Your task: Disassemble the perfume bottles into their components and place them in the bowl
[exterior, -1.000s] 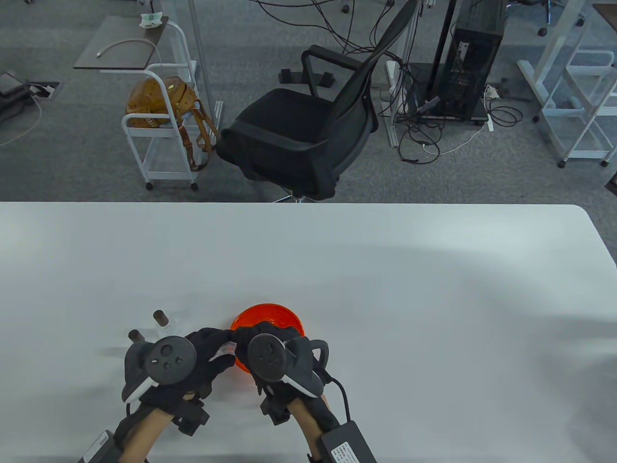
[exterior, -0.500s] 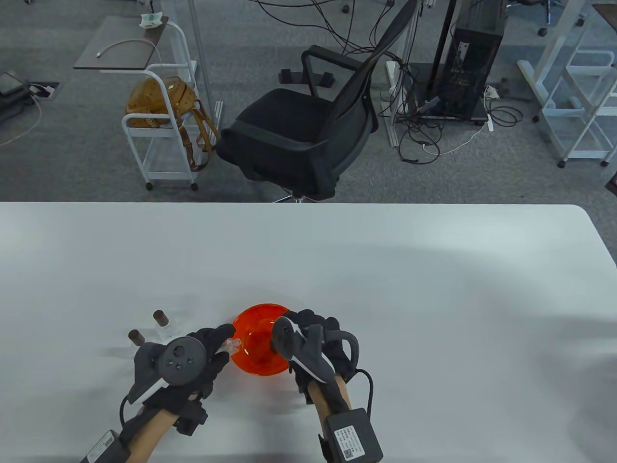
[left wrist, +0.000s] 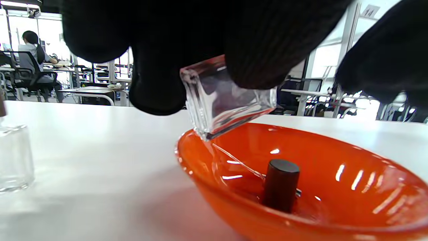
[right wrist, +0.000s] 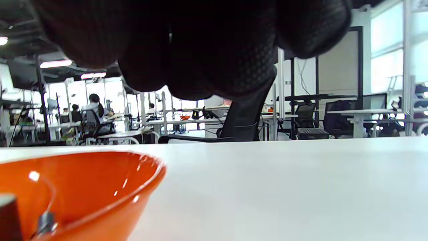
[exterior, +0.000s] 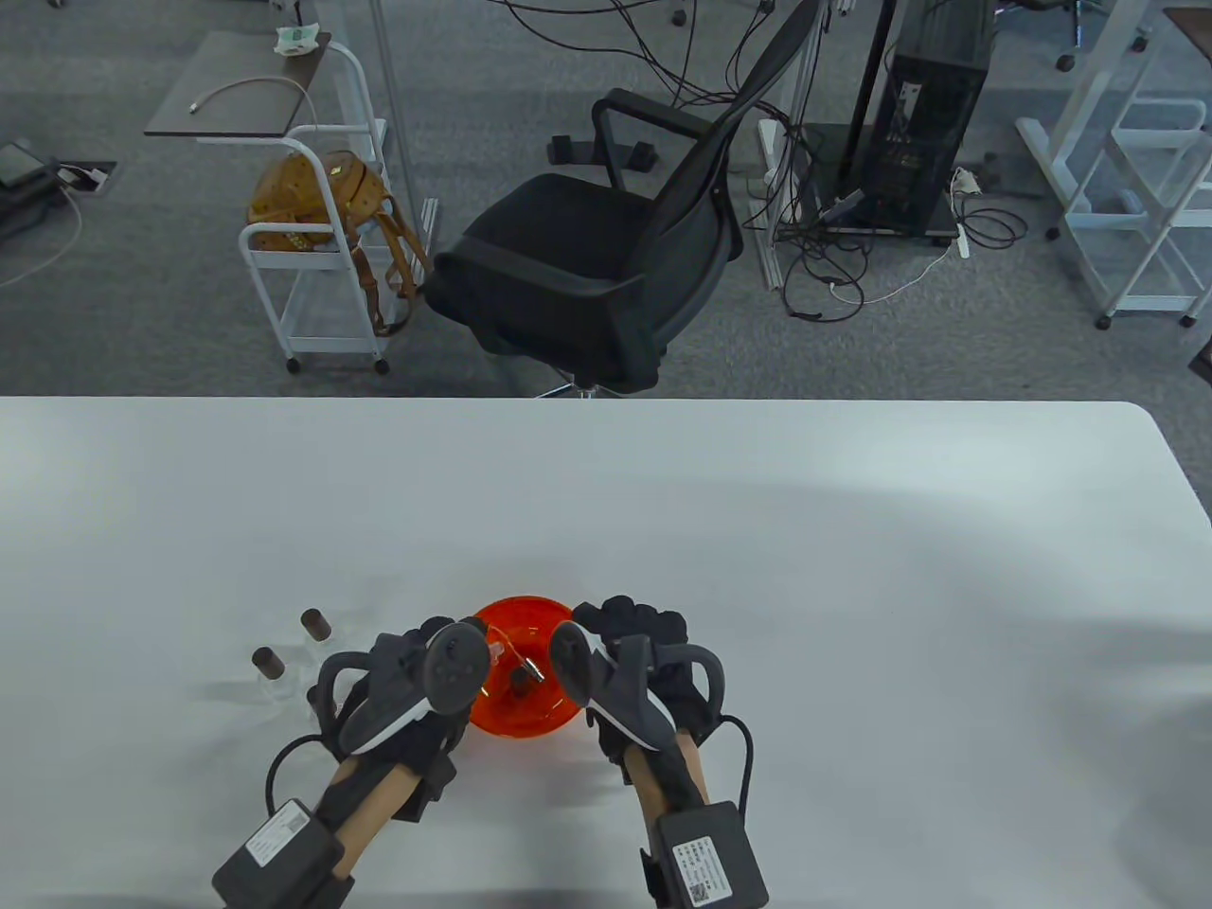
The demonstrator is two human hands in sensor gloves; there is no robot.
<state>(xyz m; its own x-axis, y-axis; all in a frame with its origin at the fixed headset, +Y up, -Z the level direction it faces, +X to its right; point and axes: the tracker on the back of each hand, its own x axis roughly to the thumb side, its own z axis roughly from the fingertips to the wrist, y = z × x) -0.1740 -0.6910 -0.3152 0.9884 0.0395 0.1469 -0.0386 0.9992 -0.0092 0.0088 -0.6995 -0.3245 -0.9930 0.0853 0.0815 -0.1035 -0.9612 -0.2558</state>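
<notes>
1. Two capped bottles [exterior: 268,663] stand untouched near the table's [exterior: 852,568] front-left, left of the bowl.
2. Left hand [exterior: 417,668] has swung over the orange bowl's [exterior: 492,724] left rim, pinching the clear glass body [left wrist: 227,100], tilted for dropping in.
3. Dark cap [exterior: 524,677] now lies in the bowl; right hand [exterior: 644,653] has withdrawn to the right rim, fingers curled, seemingly empty.

Bright, even light; soft shadows lie on the white table [exterior: 663,492]. Shiny spots gleam inside the orange glass bowl [left wrist: 334,174].
</notes>
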